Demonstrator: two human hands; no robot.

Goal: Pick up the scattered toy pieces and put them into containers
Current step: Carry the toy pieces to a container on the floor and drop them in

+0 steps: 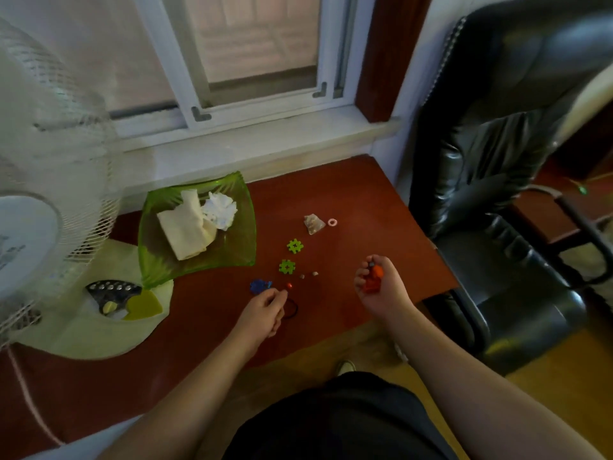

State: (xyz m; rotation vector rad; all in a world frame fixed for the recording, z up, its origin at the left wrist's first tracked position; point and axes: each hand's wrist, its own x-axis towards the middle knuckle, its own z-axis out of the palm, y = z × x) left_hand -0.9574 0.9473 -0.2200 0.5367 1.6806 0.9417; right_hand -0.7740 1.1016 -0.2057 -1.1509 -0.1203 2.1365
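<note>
From the head camera, the right hand [381,287] is palm up over the reddish-brown worktop [348,194], its grip cupped around orange toy pieces [373,280]. The left hand [265,312] is lowered beside a small red bead [289,286] and a blue piece [259,285]; whether its curled grip holds anything cannot be told. Two green interlocking pieces [287,266] lie near a green dish [238,240].

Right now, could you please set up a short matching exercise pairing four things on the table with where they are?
Things:
1. orange pieces
2. blue piece
3. crumpled paper
4. pink ring

Places:
A. in the green dish
B. beside the shell
C. in the right hand
D. just beyond the left hand

Pairs: 1-C, 2-D, 3-A, 4-B
</note>
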